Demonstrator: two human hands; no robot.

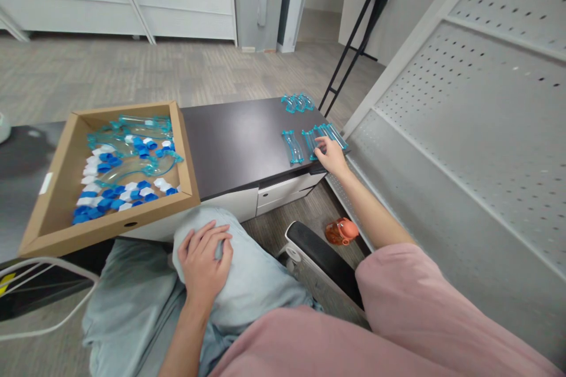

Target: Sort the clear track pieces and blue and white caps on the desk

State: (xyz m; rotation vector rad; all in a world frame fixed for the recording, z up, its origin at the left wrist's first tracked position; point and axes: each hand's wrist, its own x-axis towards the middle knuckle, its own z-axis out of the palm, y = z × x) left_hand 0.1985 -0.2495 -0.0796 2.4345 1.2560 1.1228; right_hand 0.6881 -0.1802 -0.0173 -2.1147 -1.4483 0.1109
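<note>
My left hand (207, 259) rests open on my knee, its fingers loosely stretched over the light blue trousers. Out to the right, my right hand (329, 154) reaches over the dark tabletop (234, 141), with thumb and fingertips closed on a clear tube with teal ends (309, 144). To its left lies a wavy clear tube (292, 147). Several straight clear tubes (333, 134) sit side by side just beyond the hand. Farther back is a group of short curved clear tubes (298, 103).
A cardboard box (189, 174) on the left holds clear tubes and several blue and white hexagonal pieces (132, 193). An orange bottle (341, 231) stands on the floor beside a black chair armrest (325, 259). A perforated white panel (477, 129) bounds the right side.
</note>
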